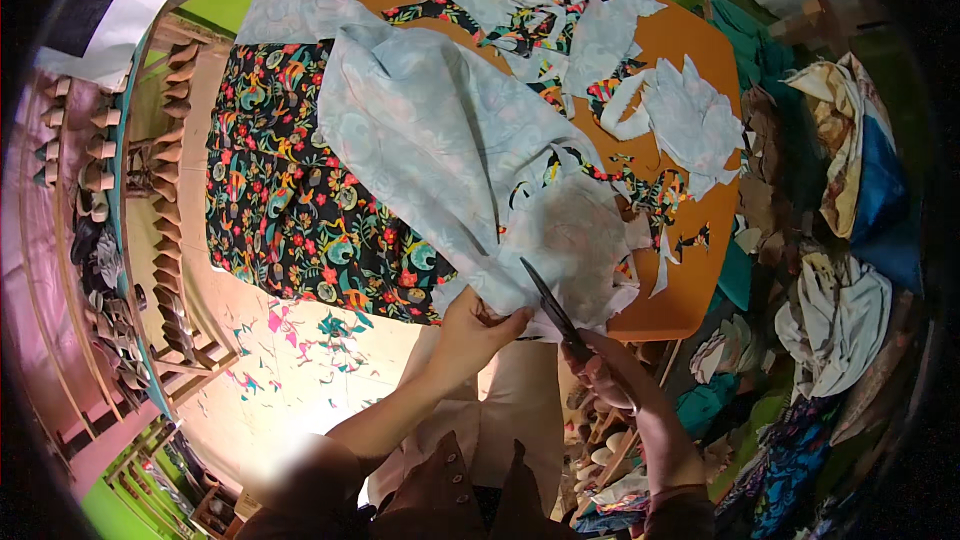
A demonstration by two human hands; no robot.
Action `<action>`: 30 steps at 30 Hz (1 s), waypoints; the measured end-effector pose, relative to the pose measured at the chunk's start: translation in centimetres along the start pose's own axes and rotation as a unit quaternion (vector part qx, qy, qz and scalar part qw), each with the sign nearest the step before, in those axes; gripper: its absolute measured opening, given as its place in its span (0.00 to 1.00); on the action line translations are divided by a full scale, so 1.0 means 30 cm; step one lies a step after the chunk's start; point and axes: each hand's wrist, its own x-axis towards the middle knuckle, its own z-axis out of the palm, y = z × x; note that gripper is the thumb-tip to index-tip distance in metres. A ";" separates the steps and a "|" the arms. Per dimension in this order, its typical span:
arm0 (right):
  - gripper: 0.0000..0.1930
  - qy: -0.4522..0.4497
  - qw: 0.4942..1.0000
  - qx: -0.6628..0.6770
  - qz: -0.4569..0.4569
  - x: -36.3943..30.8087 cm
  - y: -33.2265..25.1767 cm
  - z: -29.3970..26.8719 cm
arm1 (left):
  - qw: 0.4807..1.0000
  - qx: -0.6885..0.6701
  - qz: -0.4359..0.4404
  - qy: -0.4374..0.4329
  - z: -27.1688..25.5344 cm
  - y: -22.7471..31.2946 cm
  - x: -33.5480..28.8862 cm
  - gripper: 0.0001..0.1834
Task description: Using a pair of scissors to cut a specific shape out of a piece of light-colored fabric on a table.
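A large piece of floral fabric [300,190], black with red, yellow and teal print, hangs over the near left edge of the orange table [660,320]. Part of it is folded over, showing its pale blue back. My left hand [480,332] pinches the fabric's near edge between thumb and fingers. Dark-bladed scissors [548,302] are gripped in my right hand [608,370]. Their blades point up and left over the pale cloth, close to my left thumb. Whether the blades are parted cannot be made out.
Cut fabric scraps [690,120] lie across the table's far and right side. Wooden shoe lasts [165,200] line a rack at left. Small coloured offcuts [335,325] litter the floor. Cloth piles [835,325] crowd the right side.
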 end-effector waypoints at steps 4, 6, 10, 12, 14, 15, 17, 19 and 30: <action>0.39 0.013 0.990 -0.135 -0.034 -0.007 -0.056 0.020 | 1.000 0.005 0.003 0.006 -0.008 -0.002 -0.009 0.14; 0.39 -0.014 0.995 -0.103 -0.007 0.006 -0.056 -0.009 | 1.000 -0.023 0.003 0.020 -0.001 0.006 -0.014 0.14; 0.41 -0.075 0.969 -0.214 -0.097 -0.006 -0.063 -0.017 | 0.999 -0.029 -0.003 0.042 0.005 -0.006 -0.027 0.13; 0.29 -0.078 0.965 -0.222 -0.118 -0.008 -0.091 0.001 | 0.999 -0.026 0.002 0.038 0.005 -0.017 -0.028 0.12; 0.16 -0.077 0.960 -0.229 -0.140 -0.008 -0.121 -0.001 | 0.999 -0.025 0.004 0.043 0.015 -0.013 -0.032 0.11; 0.16 -0.113 0.955 -0.240 -0.135 -0.004 -0.138 -0.008 | 0.999 -0.022 0.004 0.047 0.020 -0.011 -0.034 0.10; 0.16 -0.152 0.947 -0.253 -0.128 0.010 -0.164 -0.019 | 0.998 -0.026 0.007 0.051 0.017 -0.021 -0.041 0.09; 0.16 -0.149 0.982 -0.088 0.071 0.026 -0.185 -0.025 | 0.998 -0.030 0.012 0.056 0.024 -0.021 -0.049 0.08; 0.26 -0.194 0.928 -0.296 -0.120 0.006 -0.264 0.042 | 0.982 -0.080 -0.025 0.170 0.085 -0.028 -0.075 0.06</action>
